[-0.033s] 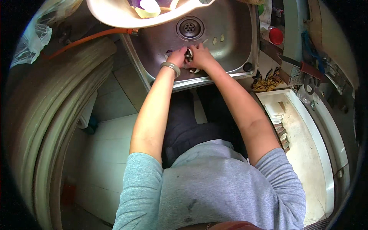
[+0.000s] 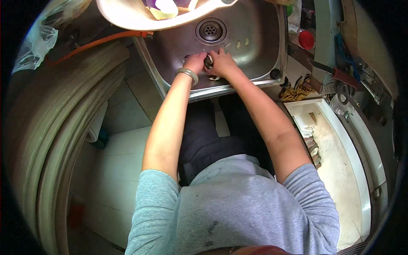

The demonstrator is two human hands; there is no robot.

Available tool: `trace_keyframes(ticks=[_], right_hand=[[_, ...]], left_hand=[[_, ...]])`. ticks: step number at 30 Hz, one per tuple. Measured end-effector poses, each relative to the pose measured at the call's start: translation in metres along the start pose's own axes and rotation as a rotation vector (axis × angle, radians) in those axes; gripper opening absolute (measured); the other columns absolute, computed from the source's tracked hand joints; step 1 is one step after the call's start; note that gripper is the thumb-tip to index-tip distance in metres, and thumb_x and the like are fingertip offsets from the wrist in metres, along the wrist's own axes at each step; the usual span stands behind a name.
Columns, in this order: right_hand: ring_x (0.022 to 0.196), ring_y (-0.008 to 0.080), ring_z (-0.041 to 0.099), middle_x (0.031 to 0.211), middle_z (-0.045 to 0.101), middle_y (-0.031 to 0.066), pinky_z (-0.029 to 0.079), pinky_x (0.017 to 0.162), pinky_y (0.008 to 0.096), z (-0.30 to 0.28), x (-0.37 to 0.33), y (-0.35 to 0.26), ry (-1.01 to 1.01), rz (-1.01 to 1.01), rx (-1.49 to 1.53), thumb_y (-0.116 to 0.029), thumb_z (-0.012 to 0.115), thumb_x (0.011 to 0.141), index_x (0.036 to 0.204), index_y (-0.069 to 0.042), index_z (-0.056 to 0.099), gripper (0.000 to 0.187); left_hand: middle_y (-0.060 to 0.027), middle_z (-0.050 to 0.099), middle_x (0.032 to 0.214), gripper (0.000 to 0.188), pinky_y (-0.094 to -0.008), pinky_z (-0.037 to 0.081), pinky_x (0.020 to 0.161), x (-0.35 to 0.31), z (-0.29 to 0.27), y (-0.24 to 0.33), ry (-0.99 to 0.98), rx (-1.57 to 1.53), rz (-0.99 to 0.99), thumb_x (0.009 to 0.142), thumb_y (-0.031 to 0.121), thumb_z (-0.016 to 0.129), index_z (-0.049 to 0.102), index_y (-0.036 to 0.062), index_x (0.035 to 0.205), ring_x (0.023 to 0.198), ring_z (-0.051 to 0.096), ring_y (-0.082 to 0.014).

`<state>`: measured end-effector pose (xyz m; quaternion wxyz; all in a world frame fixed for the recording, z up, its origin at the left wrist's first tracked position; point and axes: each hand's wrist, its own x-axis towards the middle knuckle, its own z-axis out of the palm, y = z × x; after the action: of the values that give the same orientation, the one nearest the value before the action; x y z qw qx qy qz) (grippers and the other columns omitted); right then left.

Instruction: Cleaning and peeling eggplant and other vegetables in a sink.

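Note:
Low in the metal sink [image 2: 174, 44], my two hands meet around a small dark-and-white piece [image 2: 208, 62], which looks like food; its kind is unclear. My right hand [image 2: 222, 63] curls over its right side. My left hand [image 2: 194, 63], with a pale bangle on the wrist, has its fingers bent against the left side. Just below them on the sink bottom lies another dark-and-white piece [image 2: 214, 77]. A small dark bit shows beside the left hand. My fingertips are partly hidden behind the knuckles.
Beyond my hands are the drain [image 2: 211, 31] and a few pale scraps [image 2: 238, 44]. A large pale basin [image 2: 127, 17] with purple and yellowish pieces overhangs the sink's far left. An orange hose [image 2: 97, 44] runs left. At right lies a knife [image 2: 329, 70] near a red lid [image 2: 305, 40].
My left hand has shifted slightly left, so more of the dark-and-white piece shows between the hands. My right hand has barely moved.

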<state>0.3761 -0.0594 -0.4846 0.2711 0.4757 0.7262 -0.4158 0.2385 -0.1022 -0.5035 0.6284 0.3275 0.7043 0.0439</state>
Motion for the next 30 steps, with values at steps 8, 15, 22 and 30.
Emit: trace_keyframes(ticks=[8,15,22,30], right_hand=[[0.094,0.0355,0.061,0.104,0.062,0.0183,0.049,0.081,0.0412,0.011,0.021,-0.003,-0.038,-0.031,-0.073,-0.03,0.069,0.068,0.103,-0.012,0.066,0.039],[0.077,0.0165,0.057,0.09,0.064,0.003,0.048,0.062,0.0336,-0.066,-0.022,0.001,-0.176,0.009,0.572,-0.035,0.072,0.069,0.109,-0.013,0.062,0.047],[0.083,0.0164,0.06,0.094,0.065,0.0074,0.047,0.072,0.0286,-0.135,-0.128,-0.015,-0.142,-0.117,1.132,-0.01,0.062,0.072,0.105,-0.002,0.06,0.034],[0.074,0.0179,0.062,0.095,0.061,0.0093,0.052,0.055,0.0308,-0.267,-0.225,-0.153,-0.088,-0.664,1.525,-0.02,0.063,0.073,0.111,-0.002,0.054,0.042]], left_hand=[[-0.0164,0.065,0.098,0.035,-0.0332,0.047,0.08,-0.116,-0.068,0.046,0.444,-0.122,0.17,0.087,0.026,0.052,0.06,0.0011,0.11,0.09,0.063,-0.0268],[0.0013,0.052,0.087,0.036,-0.0199,0.044,0.066,-0.249,-0.153,0.105,1.105,-0.144,0.697,0.087,0.001,0.053,0.051,0.0064,0.123,0.072,0.049,-0.0055],[-0.0044,0.048,0.081,0.064,-0.0335,0.048,0.055,-0.32,-0.233,0.17,1.453,0.541,0.712,0.079,0.009,0.06,0.036,0.0276,0.136,0.059,0.052,-0.0177],[-0.0036,0.06,0.081,0.008,-0.0361,0.05,0.061,-0.33,-0.265,0.176,1.358,0.804,0.674,0.082,0.019,0.06,0.066,0.0157,0.087,0.074,0.061,-0.0259]])
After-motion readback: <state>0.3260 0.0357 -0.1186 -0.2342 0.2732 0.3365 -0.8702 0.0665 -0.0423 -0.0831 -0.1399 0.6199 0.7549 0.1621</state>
